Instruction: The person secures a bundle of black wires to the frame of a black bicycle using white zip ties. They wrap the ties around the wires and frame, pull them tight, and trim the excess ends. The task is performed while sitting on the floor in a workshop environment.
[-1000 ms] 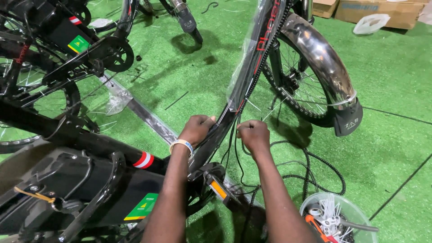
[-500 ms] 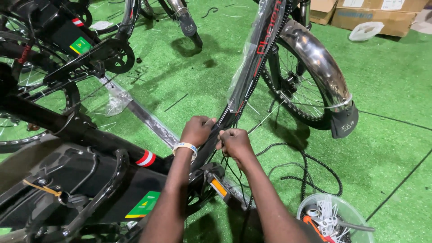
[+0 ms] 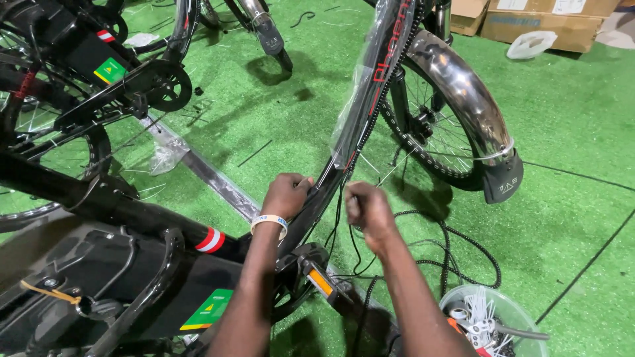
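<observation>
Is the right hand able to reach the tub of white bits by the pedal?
Probably yes. The right hand is off the bike frame, and the clear tub sits open-topped on the grass just below that forearm, with only loose black cables between them.

Bright green turf (image 3: pixel 569 119) covers the floor, crossed by thin dark lines at 3 and 4 o'clock. A black frame tube (image 3: pixel 370 99) with red lettering, under clear plastic wrap, rises to 12 o'clock. At 2 o'clock, a shiny silver mudguard (image 3: pixel 463 92) ends in a black flap (image 3: pixel 503 182). Black cables (image 3: pixel 456 251) loop at 4 o'clock. The left hand (image 3: pixel 286 195) wears a white wristband (image 3: pixel 269 221) with small blue marks. At 6 o'clock, a black pedal (image 3: pixel 317 281) carries an orange reflector. A red-and-white striped band (image 3: pixel 211 240) sits at 8 o'clock. Brown cardboard boxes (image 3: pixel 542 20) lie at 1 o'clock.
</observation>
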